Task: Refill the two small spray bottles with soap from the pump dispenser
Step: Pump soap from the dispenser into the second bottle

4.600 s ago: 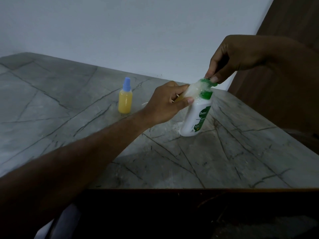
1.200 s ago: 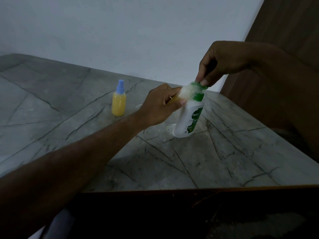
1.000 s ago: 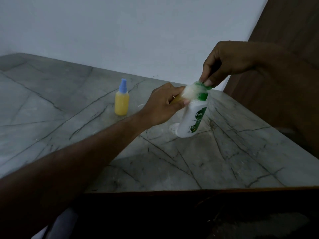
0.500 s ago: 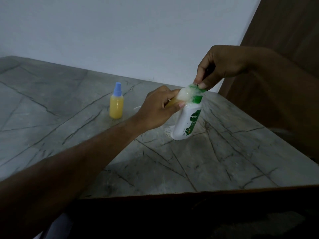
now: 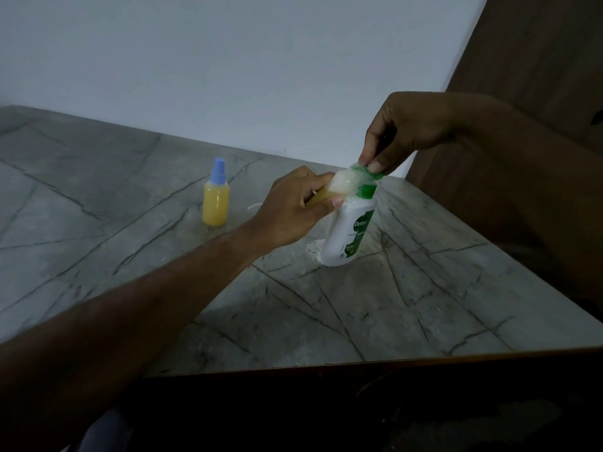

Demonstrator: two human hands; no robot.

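Head cam: pump dispenser (image 5: 350,230), white body w/ green label & green pump top, stands tilted near the worktop's (image 5: 424,288) right edge, toward the far side. Foam (image 5: 346,182) covers its nozzle; a white splatter (image 5: 312,250) lies at its base. Right hand (image 5: 404,132), grip narrow, fingertips pinching/pressing the green pump head. Left hand (image 5: 293,210), grip closed round a small bottle (image 5: 321,195) w/ yellow liquid, held sideways, mouth at the nozzle. Second spray bottle (image 5: 215,199), yellow fill, blue cap on, stands upright nearer the worktop's far edge, left of the hands.
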